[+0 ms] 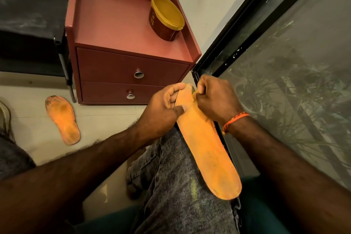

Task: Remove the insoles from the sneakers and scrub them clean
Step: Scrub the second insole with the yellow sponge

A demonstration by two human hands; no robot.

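STEP: scrubbing, judged | left hand (161, 108) held insole (207, 144) far end on knee | right hand (214, 99) clenched on small yellowish scrubber (195, 92), identity unclear | NEXT: likely strokes toward near end; second insole (62, 119) on floor left

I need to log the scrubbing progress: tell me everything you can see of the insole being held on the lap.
The held insole is orange, thin and flexible-looking, foam or fabric by its look, with faint dark smudges. It lies lengthwise along the person's jeans-clad thigh, rounded heel end nearest the camera, toe end pointing toward the cabinet. The left hand grips its toe end, thumb on top, fingers underneath. The right hand is curled around something small and yellowish, mostly hidden, pressed against the insole's toe area.
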